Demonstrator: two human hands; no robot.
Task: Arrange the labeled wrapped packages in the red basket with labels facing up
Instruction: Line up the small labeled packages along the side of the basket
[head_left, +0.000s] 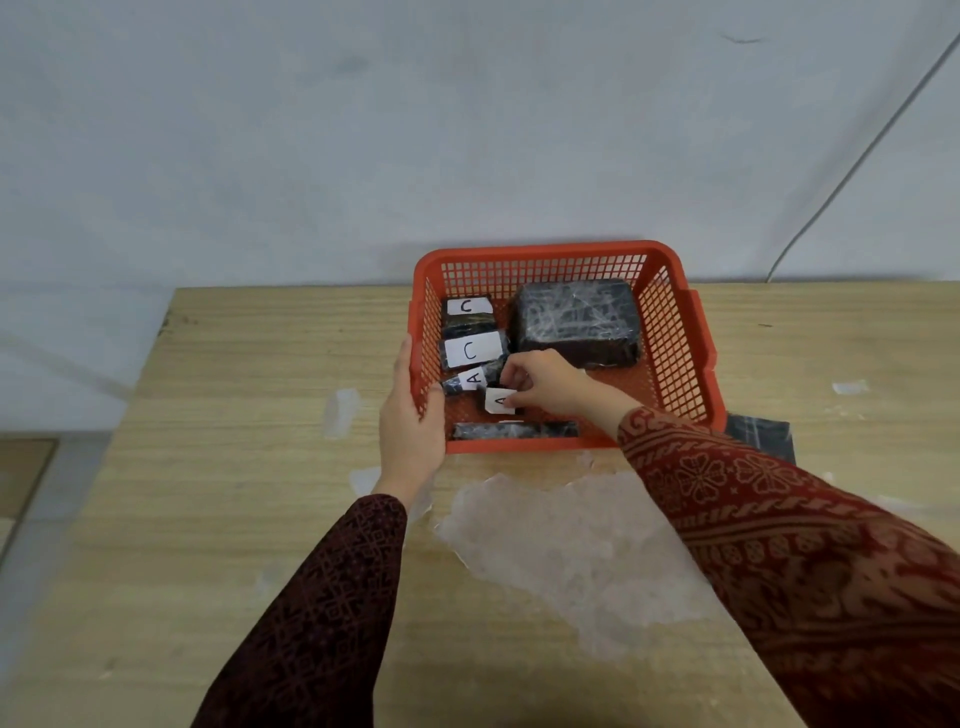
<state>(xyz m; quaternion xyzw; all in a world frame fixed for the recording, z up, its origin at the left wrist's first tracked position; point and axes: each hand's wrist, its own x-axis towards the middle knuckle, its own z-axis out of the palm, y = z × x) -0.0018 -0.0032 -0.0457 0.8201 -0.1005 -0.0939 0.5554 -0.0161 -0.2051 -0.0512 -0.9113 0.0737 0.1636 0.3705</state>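
The red basket (670, 332) stands on the wooden table at the back. Inside, along its left side, lie two black wrapped packages with white "C" labels (467, 306) (471, 351) facing up, and one with an "A" label (471, 378). A large black wrapped package (576, 322) fills the back right, no label showing. A long thin black package (514, 430) lies along the front wall. My left hand (410, 415) grips the basket's left front rim. My right hand (545, 384) reaches inside and pinches a small package with an "A" label (500, 401).
A black wrapped piece (763, 436) lies on the table behind the basket's right front corner. Whitish worn patches (561, 540) mark the tabletop in front. The table's left edge (150, 364) drops off to the floor. A grey wall with a cable (852, 171) rises behind.
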